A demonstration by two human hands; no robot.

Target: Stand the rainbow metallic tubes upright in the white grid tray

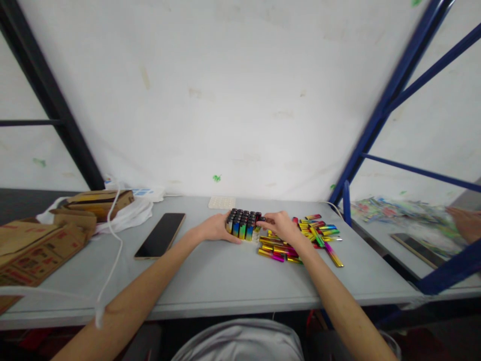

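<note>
A block of upright lighters (240, 225) with black tops and shiny blue, green and yellow bodies stands in rows in a pale slotted tray (256, 236). My left hand (220, 228) is curved around the left side of the block, thumb along its front. My right hand (280, 224) is at the block's right end, its fingers pinched on a dark-topped lighter (262, 220) there. Beneath and beside my right hand lies a loose heap of metallic lighter bodies (278, 249) in gold, pink, red and green. Part of the heap is hidden by my right hand and forearm.
A second white tray (221, 202) lies behind the block near the wall. A phone (161, 235) rests at left. Farther left are cardboard boxes (41, 245), a plastic bag (135, 215) and a white cable (112, 250). A blue frame (370, 135) bounds the right; another person's hand (466, 223) shows beyond.
</note>
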